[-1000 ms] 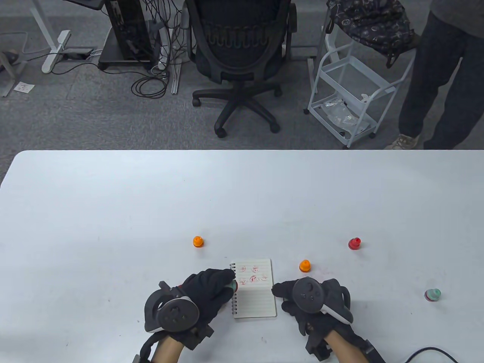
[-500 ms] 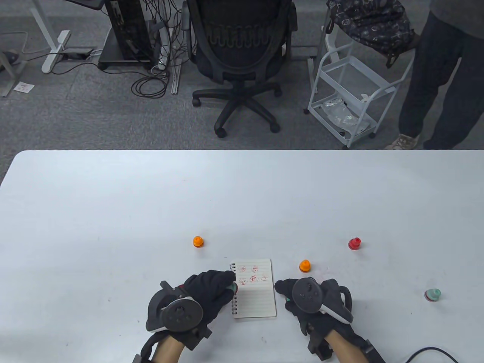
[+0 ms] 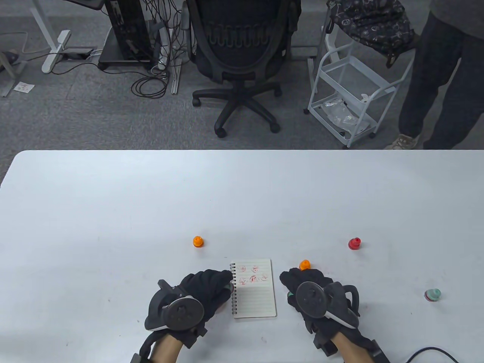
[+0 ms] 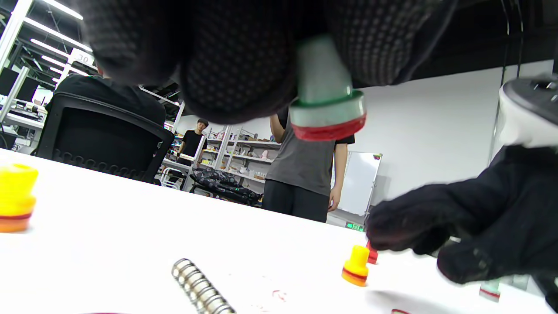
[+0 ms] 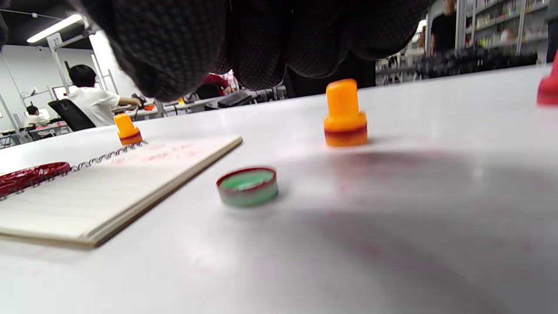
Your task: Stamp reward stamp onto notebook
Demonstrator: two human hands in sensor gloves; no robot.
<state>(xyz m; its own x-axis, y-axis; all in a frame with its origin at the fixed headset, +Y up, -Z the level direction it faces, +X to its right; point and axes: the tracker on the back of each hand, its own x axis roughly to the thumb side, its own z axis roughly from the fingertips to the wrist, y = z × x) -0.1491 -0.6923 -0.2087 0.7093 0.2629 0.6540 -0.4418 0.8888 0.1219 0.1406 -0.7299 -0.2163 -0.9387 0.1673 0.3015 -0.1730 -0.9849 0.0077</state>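
Left hand [image 3: 206,289]: near the table's front edge, just left of the notebook's spiral; fingers [image 4: 235,65] closed around a green stamp [image 4: 324,93], held clear of the table with its red-rimmed face pointing down.
Right hand [image 3: 306,283]: near the front edge, just right of the notebook; nothing seen in its grip; fingers [image 5: 261,39] curled over the table, how far open cannot tell.
Notebook [image 3: 254,289]: flat on the table [image 3: 113,211] near the front edge, between the two hands; spiral binding on its left side; top page lined, with several red prints across its far half, near half bare.
Green cap [image 5: 247,186]: small round lid with a red rim, lying open side up on the table just right of the notebook, below the right hand.
Near orange stamp [image 3: 304,264]: upright, just beyond the right hand's fingertips, right of the notebook's far right corner.
Far orange stamp [image 3: 197,241]: upright, beyond the notebook's far left corner, apart from it.
Red stamp [image 3: 354,243]: upright, toward the right of the table, well apart from the notebook.
Second green stamp [image 3: 432,294]: on the table near the right edge, well right of the right hand.
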